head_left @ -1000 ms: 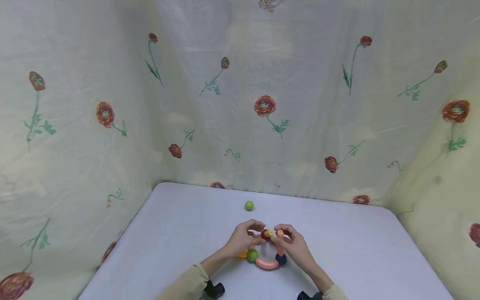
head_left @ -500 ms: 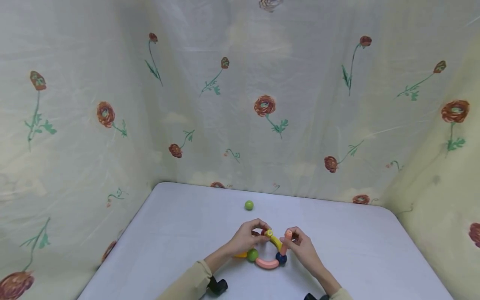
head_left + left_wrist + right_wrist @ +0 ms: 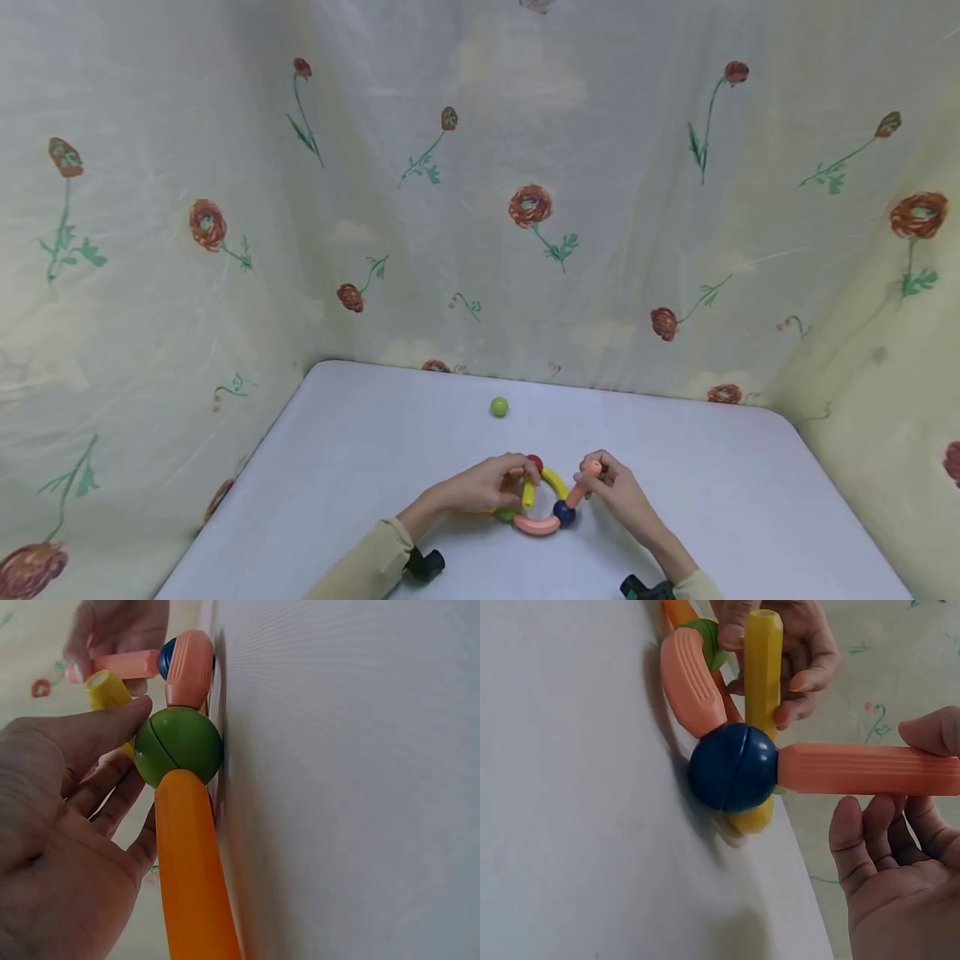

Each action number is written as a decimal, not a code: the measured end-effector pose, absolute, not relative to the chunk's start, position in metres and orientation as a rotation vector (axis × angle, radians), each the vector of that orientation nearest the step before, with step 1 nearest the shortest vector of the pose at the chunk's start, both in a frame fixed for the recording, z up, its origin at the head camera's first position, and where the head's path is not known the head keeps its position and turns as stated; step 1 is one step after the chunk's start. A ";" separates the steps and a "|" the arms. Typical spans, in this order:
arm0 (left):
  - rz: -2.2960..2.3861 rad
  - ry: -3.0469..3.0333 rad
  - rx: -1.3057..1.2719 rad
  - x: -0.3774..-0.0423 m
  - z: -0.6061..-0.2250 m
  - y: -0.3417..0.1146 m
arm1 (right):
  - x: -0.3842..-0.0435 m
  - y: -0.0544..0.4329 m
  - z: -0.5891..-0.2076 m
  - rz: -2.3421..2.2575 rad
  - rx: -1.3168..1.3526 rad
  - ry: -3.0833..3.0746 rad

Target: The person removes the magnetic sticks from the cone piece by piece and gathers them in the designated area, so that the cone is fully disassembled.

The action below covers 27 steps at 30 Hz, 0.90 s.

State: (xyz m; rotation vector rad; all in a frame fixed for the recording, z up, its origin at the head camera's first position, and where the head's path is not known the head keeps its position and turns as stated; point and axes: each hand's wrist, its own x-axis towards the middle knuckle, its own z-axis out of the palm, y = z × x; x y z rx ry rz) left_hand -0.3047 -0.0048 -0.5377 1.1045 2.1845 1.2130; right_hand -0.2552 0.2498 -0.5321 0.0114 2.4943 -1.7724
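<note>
A ring of magnetic-looking sticks and balls lies on the table. It joins a green ball (image 3: 180,746), a curved salmon stick (image 3: 536,527), a navy ball (image 3: 733,766), a curved yellow stick (image 3: 555,482) and a red ball (image 3: 535,462). My left hand (image 3: 483,485) pinches a straight yellow stick (image 3: 763,667) that stands up on the ring's left side; its lower end is hidden. Between thumb and fingers my right hand (image 3: 621,493) holds a straight salmon stick (image 3: 862,769), its other end touching the navy ball and tilted outward.
An orange stick (image 3: 191,862) reaches out from the green ball, mostly behind my left hand in the head view. A loose light-green ball (image 3: 499,407) rests farther back on the white table (image 3: 675,467). Flowered cloth (image 3: 480,208) hangs around the table.
Both hands have moved apart. The salmon stick in my right hand has swung outward to the right, and the yellow stick in my left hand has tipped towards me, uncovering the red ball.
</note>
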 end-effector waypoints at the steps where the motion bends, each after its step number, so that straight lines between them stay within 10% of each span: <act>1: 1.199 2.192 1.111 -0.304 -0.537 -0.005 | -0.256 0.251 -0.532 -1.769 0.006 2.489; 27: 1.295 2.074 1.026 -0.307 -0.541 -0.007 | -0.260 0.309 -0.531 -1.309 -0.457 2.355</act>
